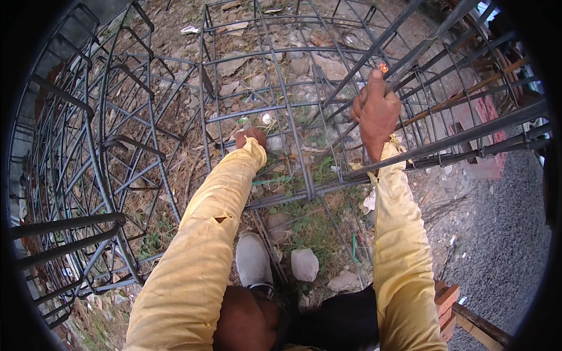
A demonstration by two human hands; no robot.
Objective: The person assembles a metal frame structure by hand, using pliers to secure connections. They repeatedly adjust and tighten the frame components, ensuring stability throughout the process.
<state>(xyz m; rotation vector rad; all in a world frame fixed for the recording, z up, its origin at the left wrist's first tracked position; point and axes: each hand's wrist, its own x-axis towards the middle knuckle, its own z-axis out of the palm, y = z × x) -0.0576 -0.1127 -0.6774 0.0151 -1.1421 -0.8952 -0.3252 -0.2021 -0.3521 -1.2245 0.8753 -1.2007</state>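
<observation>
My left hand (250,137) reaches forward, closed around a thin crossbar of a steel rebar cage (246,111); its fingertips are partly hidden. A small pale green and white scrap (244,122) shows just beyond it. To the right, my right hand (377,114) makes a fist with the thumb pointing up, at a dark steel bar (404,69) that runs up and right from it. By the thumb tip is a small orange-red thing (383,67) I cannot identify. Both forearms wear yellow sleeves, the left one torn.
More rebar cages (111,140) stand stacked at the left, with bent bar ends (70,225) sticking out. My shoe (253,260) rests on rubble beside a pale stone (304,264). Grey gravel (497,234) lies at the right, and red bricks (446,304) are stacked at lower right.
</observation>
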